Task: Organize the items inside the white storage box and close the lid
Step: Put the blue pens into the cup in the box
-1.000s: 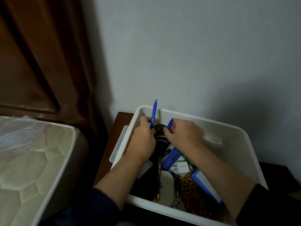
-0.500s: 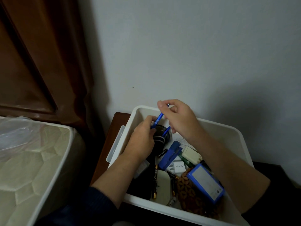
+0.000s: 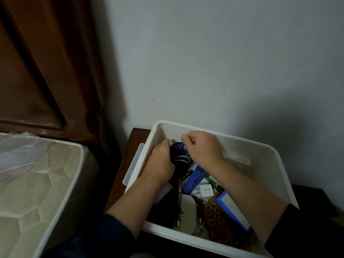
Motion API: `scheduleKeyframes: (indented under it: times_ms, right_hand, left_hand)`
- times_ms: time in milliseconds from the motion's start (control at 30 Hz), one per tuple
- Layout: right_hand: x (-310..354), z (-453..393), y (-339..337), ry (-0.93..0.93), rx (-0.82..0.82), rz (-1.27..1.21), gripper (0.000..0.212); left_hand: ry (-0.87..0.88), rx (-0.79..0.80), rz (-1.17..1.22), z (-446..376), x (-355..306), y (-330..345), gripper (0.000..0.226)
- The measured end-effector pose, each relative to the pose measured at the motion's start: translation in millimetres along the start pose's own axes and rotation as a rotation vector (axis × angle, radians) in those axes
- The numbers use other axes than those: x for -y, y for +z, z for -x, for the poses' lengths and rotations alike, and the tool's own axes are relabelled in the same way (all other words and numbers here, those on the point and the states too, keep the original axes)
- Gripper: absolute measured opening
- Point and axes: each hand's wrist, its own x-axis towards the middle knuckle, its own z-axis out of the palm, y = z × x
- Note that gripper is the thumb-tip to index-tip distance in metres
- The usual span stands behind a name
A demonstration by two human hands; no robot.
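Gripping blue pens (image 3: 183,150), both hands (image 3: 202,148).

A dark brown wooden nightstand (image 3: 130,157) stands against the pale wall, just beside a quilted mattress (image 3: 37,198). An open white storage box (image 3: 270,164) sits on its top, covering most of it; only the nightstand's left edge and far left corner show bare.
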Motion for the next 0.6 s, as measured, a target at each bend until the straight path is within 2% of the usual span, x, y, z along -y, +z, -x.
scheduleKeyframes:
  times_ms: [200, 267, 333, 433, 467, 533, 600]
  right_hand:
    - [4, -3, 11, 0.047, 0.112, 0.100, 0.019]
    - [3, -4, 9, 0.069, 0.110, 0.099, 0.022]
    - [1, -2, 2, 0.075, 0.083, 0.102, 0.027]
    - [-1, 13, -11, 0.025, -0.057, 0.094, 0.015]
    - [-3, 20, -13, 0.021, -0.071, 0.087, 0.019]
    - [-10, 36, -15, 0.079, 0.050, 0.047, 0.033]
    - [-15, 53, -11, 0.192, 0.322, 0.018, 0.035]
  left_hand:
    - [0.002, 0.019, -0.015, 0, -2, -1, 0.074]
    - [-0.004, 0.023, -0.016, 1, -2, -1, 0.076]
    - [-0.010, 0.027, -0.013, 1, -2, -1, 0.077]
    - [-0.027, 0.031, 0.015, 4, -3, -3, 0.071]
    - [-0.037, 0.034, 0.033, 6, -3, -4, 0.070]
    - [-0.062, 0.063, 0.024, 9, -2, -8, 0.069]
    - [-0.084, 0.109, -0.028, 14, 0, -12, 0.058]
